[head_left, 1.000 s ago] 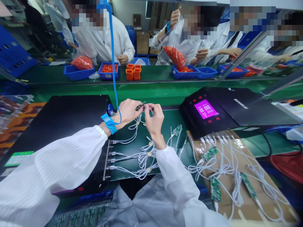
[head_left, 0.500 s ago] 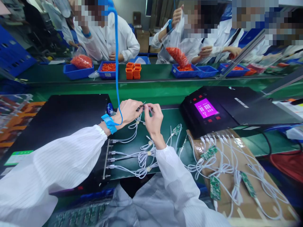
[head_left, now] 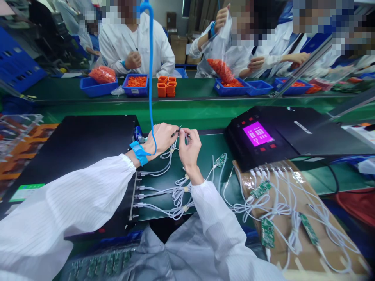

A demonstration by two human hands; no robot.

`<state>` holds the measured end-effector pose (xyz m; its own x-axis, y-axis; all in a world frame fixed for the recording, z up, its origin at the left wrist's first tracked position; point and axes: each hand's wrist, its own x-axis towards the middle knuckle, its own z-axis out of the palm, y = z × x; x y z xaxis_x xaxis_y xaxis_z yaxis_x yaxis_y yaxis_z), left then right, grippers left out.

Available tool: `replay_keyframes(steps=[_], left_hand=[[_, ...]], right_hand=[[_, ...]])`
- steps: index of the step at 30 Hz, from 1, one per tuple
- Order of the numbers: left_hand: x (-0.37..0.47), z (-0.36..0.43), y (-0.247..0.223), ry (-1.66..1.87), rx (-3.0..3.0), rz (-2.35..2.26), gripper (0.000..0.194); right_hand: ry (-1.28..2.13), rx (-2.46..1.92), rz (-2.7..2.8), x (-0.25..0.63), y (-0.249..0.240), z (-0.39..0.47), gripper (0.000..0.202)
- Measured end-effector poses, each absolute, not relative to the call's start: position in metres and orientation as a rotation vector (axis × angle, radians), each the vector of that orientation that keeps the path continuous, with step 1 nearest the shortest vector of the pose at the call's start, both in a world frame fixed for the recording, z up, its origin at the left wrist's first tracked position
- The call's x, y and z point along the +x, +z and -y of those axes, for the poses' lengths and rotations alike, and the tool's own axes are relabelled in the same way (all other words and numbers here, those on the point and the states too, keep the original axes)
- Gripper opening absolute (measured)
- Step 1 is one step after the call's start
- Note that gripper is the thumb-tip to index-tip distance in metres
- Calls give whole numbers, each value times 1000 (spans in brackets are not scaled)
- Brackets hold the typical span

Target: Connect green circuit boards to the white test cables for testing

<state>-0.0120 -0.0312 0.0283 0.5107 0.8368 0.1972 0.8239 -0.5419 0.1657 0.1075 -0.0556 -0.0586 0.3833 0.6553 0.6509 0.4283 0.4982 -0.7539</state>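
Observation:
My left hand [head_left: 164, 137], wearing a blue wrist strap [head_left: 138, 153] with a coiled-free blue cord, pinches a small dark circuit board [head_left: 176, 132] mostly hidden by the fingers. Against it, the closed thumb and fingers of my right hand [head_left: 190, 150] grip what looks like the pale plug end of a cable; the fingers cover most of it. Both hands meet above the green mat. Below them lie bundled white cables [head_left: 178, 195], plugged into the black box [head_left: 96, 136] on the left. A green circuit board [head_left: 221, 160] on a cable rests right of my right hand.
A black tester with a lit purple screen [head_left: 258, 133] stands right. Cabled green boards [head_left: 267, 233] lie on cardboard [head_left: 331, 249]. Across the bench, co-workers handle blue trays [head_left: 135, 90] of orange parts. Orange holders [head_left: 166, 86] stand there. A blue cord [head_left: 151, 70] hangs ahead.
My hands stay together with almost the same grip. The view shifts slightly. Across the bench, the co-worker on the left has lowered a raised arm to chest height.

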Motion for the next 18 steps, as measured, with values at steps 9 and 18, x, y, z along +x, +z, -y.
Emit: replay_keyframes(steps=[9,18], left_hand=[[-14,21,27,720,2502,-1319,23],[-29,-2,29,1296,1294,-1217,21]], right_hand=[[144,-1114,1257,131,-41,53,23],[205,-1385,1243,181,-43,1,28]])
